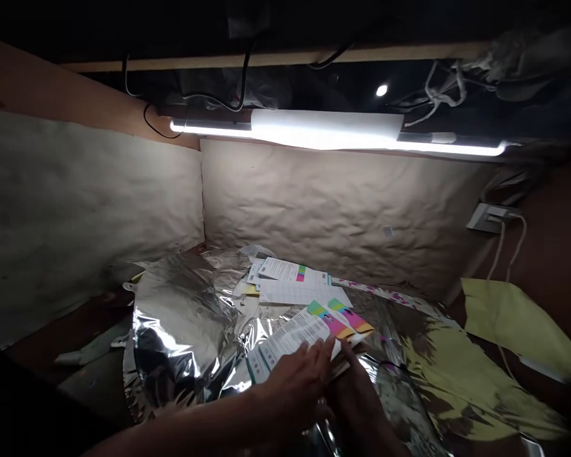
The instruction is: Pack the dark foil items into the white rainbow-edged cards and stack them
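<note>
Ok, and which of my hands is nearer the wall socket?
Your right hand. It is at the right end of the leaflets, with the socket up and to its right. Your left hand is over their near edge, farther left.

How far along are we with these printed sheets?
Nothing looks clearly done: no finished pile can be told apart. In hand are the overlapping printed sheets, with the left hand over them and the right hand at their coloured end. Possibly left: the printed papers lying behind on the silver foil, though they could be finished ones.
</note>
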The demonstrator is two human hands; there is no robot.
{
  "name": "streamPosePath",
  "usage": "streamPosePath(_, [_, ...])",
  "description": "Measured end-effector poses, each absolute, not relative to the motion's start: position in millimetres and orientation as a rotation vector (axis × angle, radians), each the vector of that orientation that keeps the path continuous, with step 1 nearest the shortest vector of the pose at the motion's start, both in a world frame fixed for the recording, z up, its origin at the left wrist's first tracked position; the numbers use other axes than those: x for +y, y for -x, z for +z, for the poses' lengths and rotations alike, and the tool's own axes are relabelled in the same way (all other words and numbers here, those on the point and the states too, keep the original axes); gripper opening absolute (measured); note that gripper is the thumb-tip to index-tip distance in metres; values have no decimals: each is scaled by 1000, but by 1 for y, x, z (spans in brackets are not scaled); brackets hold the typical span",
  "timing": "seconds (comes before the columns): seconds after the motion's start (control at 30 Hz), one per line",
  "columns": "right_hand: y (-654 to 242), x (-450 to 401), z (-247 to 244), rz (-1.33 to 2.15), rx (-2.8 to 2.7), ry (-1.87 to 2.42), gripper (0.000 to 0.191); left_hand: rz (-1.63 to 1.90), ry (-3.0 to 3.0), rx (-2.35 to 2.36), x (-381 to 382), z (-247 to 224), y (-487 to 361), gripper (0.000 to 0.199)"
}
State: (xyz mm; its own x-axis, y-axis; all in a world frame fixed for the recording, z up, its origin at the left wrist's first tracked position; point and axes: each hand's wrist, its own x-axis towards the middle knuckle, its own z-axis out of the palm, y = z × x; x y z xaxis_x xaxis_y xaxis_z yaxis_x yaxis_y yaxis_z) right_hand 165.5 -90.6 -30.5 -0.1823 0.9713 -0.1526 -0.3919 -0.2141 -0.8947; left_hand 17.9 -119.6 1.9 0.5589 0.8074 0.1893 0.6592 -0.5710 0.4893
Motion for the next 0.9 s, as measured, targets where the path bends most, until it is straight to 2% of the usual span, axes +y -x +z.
streamPosePath(0.03, [-170, -89, -30, 1595, -853, 955, 72, 582, -2404, 1061, -117, 9, -9, 88])
streamPosePath(0.07, [-175, -87, -30, 1564, -806, 966, 70, 608, -2362, 982, -112, 17, 3, 79])
streamPosePath(0.13, [-181, -81, -29, 1505, -729, 991, 67, 713, -2289, 1124, -96, 28, 29, 59])
streamPosePath(0.23, [-182, -73, -25, 1499, -735, 999, 60, 729, -2116, 1332, -71, 23, 56, 57])
streamPosePath(0.33, [-175, -66, -18, 1577, -835, 919, 54, 631, -1971, 1025, -61, 1, 63, 62])
streamPosePath(0.4, [-167, -63, -14, 1570, -884, 861, 63, 726, -1814, 870, -60, -12, 60, 69])
streamPosePath(0.47, [-160, -60, -11, 1550, -915, 830, 74, 838, -1543, 831, -58, -21, 57, 67])
streamPosePath(0.6, [-151, -52, -9, 1558, -974, 847, 67, 813, -1000, 770, -47, -32, 57, 65])
streamPosePath(0.73, [-159, -43, -17, 1463, -1105, 1070, 67, 891, -938, 827, -40, -41, 67, 55])
streamPosePath(0.9, [-188, -43, -37, 1340, -1160, 1273, 90, 980, -954, 848, -37, -50, 76, 58])
